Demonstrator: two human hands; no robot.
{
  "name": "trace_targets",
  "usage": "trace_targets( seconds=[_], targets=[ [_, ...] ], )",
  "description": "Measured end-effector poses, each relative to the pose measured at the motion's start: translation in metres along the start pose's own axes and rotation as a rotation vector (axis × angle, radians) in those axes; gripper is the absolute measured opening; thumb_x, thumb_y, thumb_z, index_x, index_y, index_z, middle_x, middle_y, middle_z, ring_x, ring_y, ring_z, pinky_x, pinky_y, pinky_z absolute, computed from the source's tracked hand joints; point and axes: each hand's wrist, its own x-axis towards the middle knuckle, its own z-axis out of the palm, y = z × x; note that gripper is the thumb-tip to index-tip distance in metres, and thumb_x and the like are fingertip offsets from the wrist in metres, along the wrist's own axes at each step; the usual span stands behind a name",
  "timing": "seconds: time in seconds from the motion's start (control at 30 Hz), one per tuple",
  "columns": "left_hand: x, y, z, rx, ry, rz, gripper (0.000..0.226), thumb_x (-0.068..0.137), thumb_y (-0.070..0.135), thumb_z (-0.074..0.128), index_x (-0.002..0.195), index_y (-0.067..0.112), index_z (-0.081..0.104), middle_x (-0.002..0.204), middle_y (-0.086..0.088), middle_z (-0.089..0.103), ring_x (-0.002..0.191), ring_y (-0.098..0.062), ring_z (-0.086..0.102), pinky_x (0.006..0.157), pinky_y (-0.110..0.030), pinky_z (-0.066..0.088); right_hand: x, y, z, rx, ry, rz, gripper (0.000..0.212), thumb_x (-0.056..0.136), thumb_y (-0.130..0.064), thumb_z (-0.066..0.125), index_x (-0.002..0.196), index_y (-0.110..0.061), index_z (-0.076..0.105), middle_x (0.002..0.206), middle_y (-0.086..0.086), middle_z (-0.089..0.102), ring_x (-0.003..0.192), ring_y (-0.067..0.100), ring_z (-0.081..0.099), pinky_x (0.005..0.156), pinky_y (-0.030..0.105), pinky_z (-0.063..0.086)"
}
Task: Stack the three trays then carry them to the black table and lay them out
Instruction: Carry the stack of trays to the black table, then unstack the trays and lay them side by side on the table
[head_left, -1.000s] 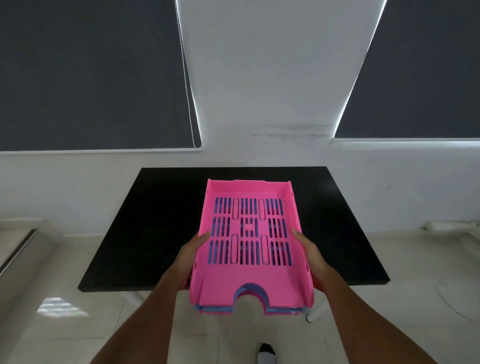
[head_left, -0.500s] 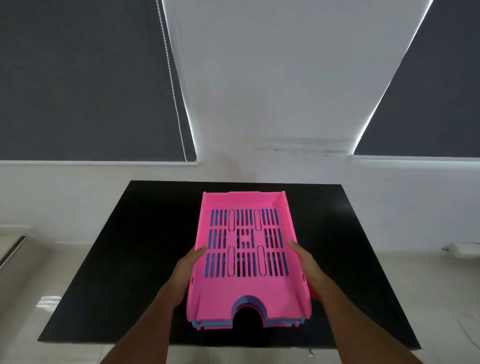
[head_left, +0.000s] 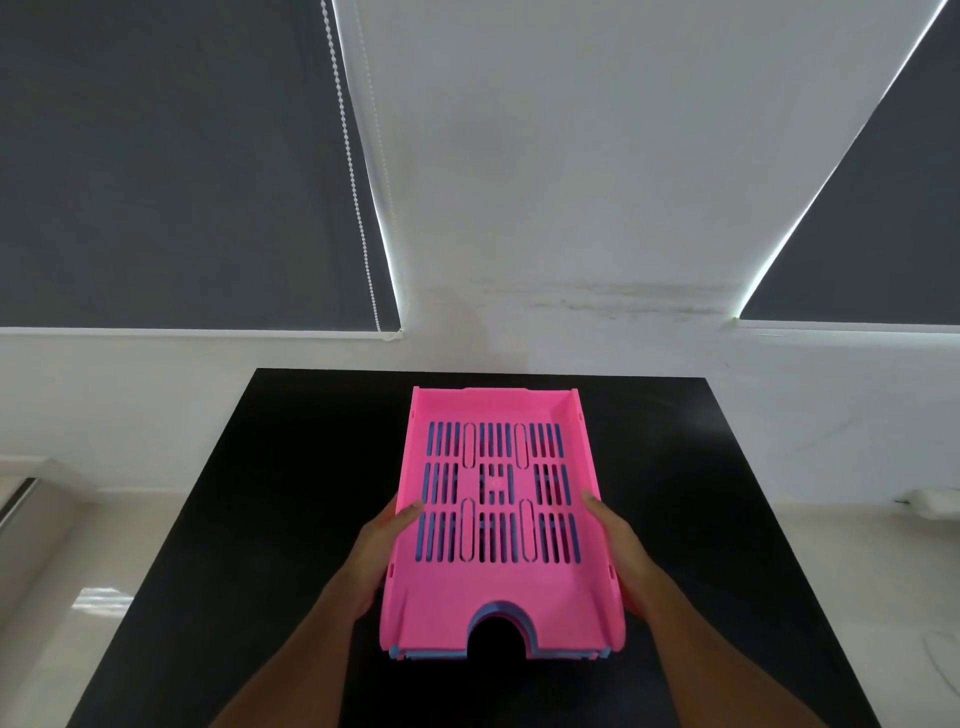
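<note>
A stack of slotted letter trays (head_left: 498, 587) hangs over the black table (head_left: 249, 519). The pink tray is on top; a blue tray's edge (head_left: 441, 656) shows beneath its front rim and through the slots. Any third tray is hidden. My left hand (head_left: 382, 551) grips the stack's left side with the thumb over the rim. My right hand (head_left: 615, 551) grips the right side the same way. Whether the stack touches the tabletop I cannot tell.
The table stands against a white wall (head_left: 545, 208) under two dark roller blinds (head_left: 171, 166), with a bead cord (head_left: 358, 208) hanging at the left one. Pale tiled floor (head_left: 57, 597) lies on both sides of the table.
I have come closer to the table, which now fills the lower view. The stack, held in both hands, now lies wholly above the tabletop instead of overhanging its front edge.
</note>
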Motion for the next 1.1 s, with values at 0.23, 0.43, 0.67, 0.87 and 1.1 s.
trace_targets(
  seconds=[0.23, 0.43, 0.67, 0.87, 1.1],
  targets=[
    [0.003, 0.010, -0.002, 0.111, -0.001, 0.001, 0.036, 0.096, 0.032, 0.057, 0.131, 0.021, 0.056, 0.112, -0.019, 0.073, 0.100, -0.037, 0.073, 0.092, -0.058, 0.055, -0.006, -0.002, 0.002, -0.117, 0.091, -0.043, 0.037, 0.099, -0.040, 0.053, 0.122, -0.015, 0.066, 0.109, 0.015, 0.076, 0.101, 0.034, 0.074, 0.095, 0.056, 0.055],
    [0.001, 0.024, 0.006, 0.523, 0.338, 0.244, 0.031, 0.091, 0.024, 0.068, 0.120, 0.020, 0.058, 0.102, -0.002, 0.070, 0.082, -0.014, 0.074, 0.067, -0.029, 0.058, -0.009, -0.012, 0.010, -0.679, 0.480, -0.306, 0.041, 0.090, -0.030, 0.069, 0.128, -0.018, 0.059, 0.096, -0.009, 0.066, 0.078, 0.001, 0.066, 0.058, 0.017, 0.048],
    [-0.011, 0.019, 0.006, 0.744, 0.383, 0.370, 0.017, 0.092, 0.022, 0.066, 0.109, 0.020, 0.064, 0.094, 0.004, 0.067, 0.077, -0.008, 0.070, 0.063, -0.019, 0.053, -0.016, -0.014, 0.019, -0.838, 0.525, -0.427, 0.017, 0.095, -0.023, 0.061, 0.112, -0.021, 0.064, 0.087, -0.008, 0.068, 0.072, 0.003, 0.070, 0.057, 0.015, 0.051],
    [-0.023, 0.018, 0.011, 0.722, 0.454, 0.455, 0.009, 0.094, 0.019, 0.063, 0.102, 0.017, 0.067, 0.096, 0.000, 0.065, 0.075, -0.010, 0.070, 0.062, -0.016, 0.052, -0.031, -0.012, 0.030, -0.847, 0.557, -0.508, 0.011, 0.098, -0.019, 0.057, 0.091, -0.020, 0.065, 0.083, -0.001, 0.069, 0.067, 0.006, 0.071, 0.052, 0.014, 0.051],
    [-0.042, 0.044, -0.018, 0.622, 0.547, 0.549, 0.017, 0.095, 0.017, 0.062, 0.108, 0.010, 0.070, 0.096, -0.005, 0.071, 0.078, -0.012, 0.072, 0.065, -0.017, 0.053, -0.032, -0.032, 0.071, -0.815, 0.540, -0.624, 0.023, 0.098, -0.017, 0.054, 0.079, -0.014, 0.067, 0.074, 0.003, 0.068, 0.061, 0.013, 0.071, 0.053, 0.021, 0.058]
  ],
)
